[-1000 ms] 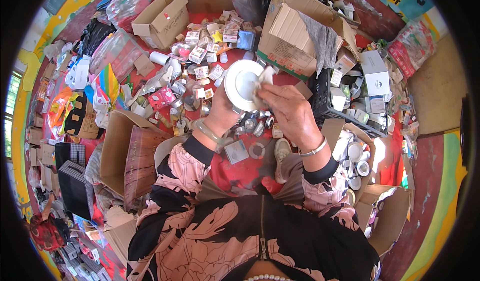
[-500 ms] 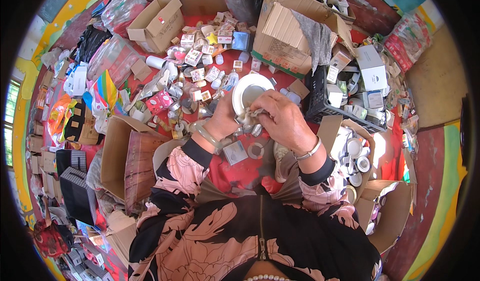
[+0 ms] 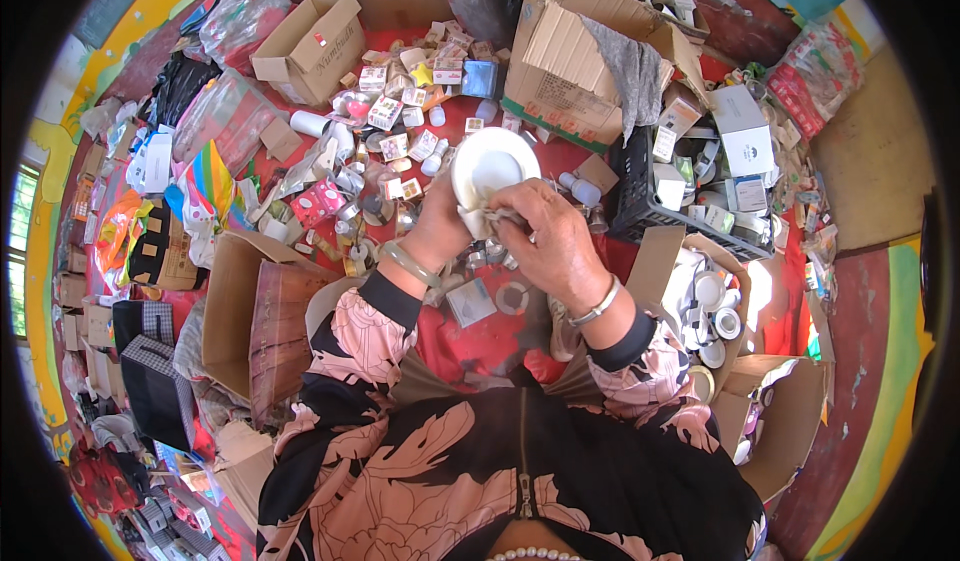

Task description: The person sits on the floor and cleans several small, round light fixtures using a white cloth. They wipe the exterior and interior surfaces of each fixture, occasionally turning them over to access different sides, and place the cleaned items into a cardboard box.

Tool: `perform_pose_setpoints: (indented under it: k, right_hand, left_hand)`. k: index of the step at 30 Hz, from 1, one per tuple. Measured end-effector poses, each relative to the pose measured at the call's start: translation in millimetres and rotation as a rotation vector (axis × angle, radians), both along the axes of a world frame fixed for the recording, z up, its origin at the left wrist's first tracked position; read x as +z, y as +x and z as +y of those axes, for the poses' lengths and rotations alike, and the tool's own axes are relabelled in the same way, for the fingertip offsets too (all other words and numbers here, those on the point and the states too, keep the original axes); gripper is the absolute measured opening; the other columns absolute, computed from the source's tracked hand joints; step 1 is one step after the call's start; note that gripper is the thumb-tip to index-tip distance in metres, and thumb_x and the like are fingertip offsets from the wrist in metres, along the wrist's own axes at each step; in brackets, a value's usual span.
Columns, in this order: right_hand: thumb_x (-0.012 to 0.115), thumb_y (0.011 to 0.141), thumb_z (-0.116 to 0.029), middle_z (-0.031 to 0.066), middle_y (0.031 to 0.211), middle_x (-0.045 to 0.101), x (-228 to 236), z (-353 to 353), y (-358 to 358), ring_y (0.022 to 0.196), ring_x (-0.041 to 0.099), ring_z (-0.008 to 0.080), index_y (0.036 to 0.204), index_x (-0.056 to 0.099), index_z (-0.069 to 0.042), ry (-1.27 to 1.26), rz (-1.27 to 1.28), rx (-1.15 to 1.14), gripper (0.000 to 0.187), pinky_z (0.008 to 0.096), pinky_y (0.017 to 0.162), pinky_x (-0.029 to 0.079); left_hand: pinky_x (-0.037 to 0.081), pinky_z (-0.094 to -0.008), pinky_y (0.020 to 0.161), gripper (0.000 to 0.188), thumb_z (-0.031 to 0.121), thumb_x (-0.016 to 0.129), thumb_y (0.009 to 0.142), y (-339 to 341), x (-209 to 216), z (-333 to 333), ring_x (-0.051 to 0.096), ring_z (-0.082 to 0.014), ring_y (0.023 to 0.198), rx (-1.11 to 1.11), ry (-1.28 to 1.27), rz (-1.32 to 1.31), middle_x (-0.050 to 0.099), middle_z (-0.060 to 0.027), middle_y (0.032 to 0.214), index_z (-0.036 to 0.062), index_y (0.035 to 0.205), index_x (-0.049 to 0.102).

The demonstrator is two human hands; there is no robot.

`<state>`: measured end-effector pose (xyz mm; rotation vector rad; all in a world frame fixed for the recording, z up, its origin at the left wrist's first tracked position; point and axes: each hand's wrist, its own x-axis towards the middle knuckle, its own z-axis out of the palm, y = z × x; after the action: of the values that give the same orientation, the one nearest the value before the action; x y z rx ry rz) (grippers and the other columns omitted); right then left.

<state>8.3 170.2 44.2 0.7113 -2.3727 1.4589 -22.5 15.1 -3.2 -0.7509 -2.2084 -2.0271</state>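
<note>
A round white plate (image 3: 493,166) — glossy, tilted up toward the camera — is gripped at its lower rim by the left hand (image 3: 442,223) while the right hand (image 3: 551,239) presses a crumpled cloth (image 3: 487,221) there, above the red mat (image 3: 480,336).

Small boxes (image 3: 400,111) and bottles (image 3: 435,156) crowd the red cloth (image 3: 480,331) (bare patch near the lap).

Black top w/ big pink flower print, zip down front, black cuffs. Pale green bangle (image 3: 413,264) on left wrist, silver bracelet (image 3: 594,308) on right. Pearl necklace (image 3: 532,555) at neck.
</note>
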Motion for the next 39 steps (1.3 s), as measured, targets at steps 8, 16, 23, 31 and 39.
perform_pose_setpoints:
  k: [8, 16, 23, 31, 39]
  right_hand:
    - [0.059, 0.07, -0.001, 0.0158, 0.082, 0.058, -12, 21, -31, 0.075, 0.057, 0.0348, 0.086, 0.058, -0.006, 0.139, 0.154, -0.456, 0.017, 0.0407, 0.067, 0.047]
    - [0.056, 0.07, 0.003, 0.0159, 0.082, 0.054, -7, -8, -8, 0.077, 0.055, 0.036, 0.089, 0.054, -0.003, 0.015, 0.21, -0.186, 0.02, 0.0417, 0.068, 0.045]
    - [0.056, 0.073, 0.001, 0.0167, 0.085, 0.056, -11, 32, -31, 0.078, 0.057, 0.0348, 0.087, 0.058, -0.004, 0.122, 0.014, -0.401, 0.015, 0.0393, 0.068, 0.047]
    - [0.06, 0.072, 0.002, 0.0137, 0.087, 0.059, -16, 19, -34, 0.079, 0.059, 0.0293, 0.091, 0.062, -0.004, 0.02, 0.197, -0.292, 0.02, 0.0356, 0.069, 0.049]
    - [0.059, 0.065, 0.005, 0.0123, 0.091, 0.06, -12, -18, 0, 0.084, 0.058, 0.0306, 0.092, 0.064, -0.005, 0.014, 0.304, -0.091, 0.029, 0.0358, 0.073, 0.049]
  left_hand:
    - [0.043, -0.0319, 0.089, 0.052, 0.008, 0.065, 0.076, 6, -14, 16, 0.056, -0.024, 0.103, -0.12, -0.022, 0.132, 0.055, -0.0137, 0.114, -0.0009, 0.123, 0.043]
    - [0.044, -0.0326, 0.087, 0.051, 0.008, 0.07, 0.072, 7, -13, 12, 0.057, -0.0229, 0.102, -0.008, -0.175, 0.075, 0.058, -0.0129, 0.111, 0.0023, 0.117, 0.048]
    - [0.045, -0.0311, 0.088, 0.054, 0.002, 0.07, 0.07, -3, -25, 1, 0.057, -0.0181, 0.101, 0.126, 0.023, 0.119, 0.059, -0.0092, 0.11, -0.0007, 0.118, 0.047]
    - [0.045, -0.0301, 0.088, 0.054, 0.003, 0.072, 0.069, -8, -20, 3, 0.056, -0.0166, 0.102, 0.198, 0.142, 0.118, 0.059, -0.0087, 0.109, -0.0001, 0.117, 0.048]
    - [0.046, -0.0301, 0.085, 0.051, 0.003, 0.07, 0.07, 1, -32, 8, 0.057, -0.0179, 0.1, -0.022, 0.235, -0.204, 0.057, -0.01, 0.11, 0.0022, 0.116, 0.048]
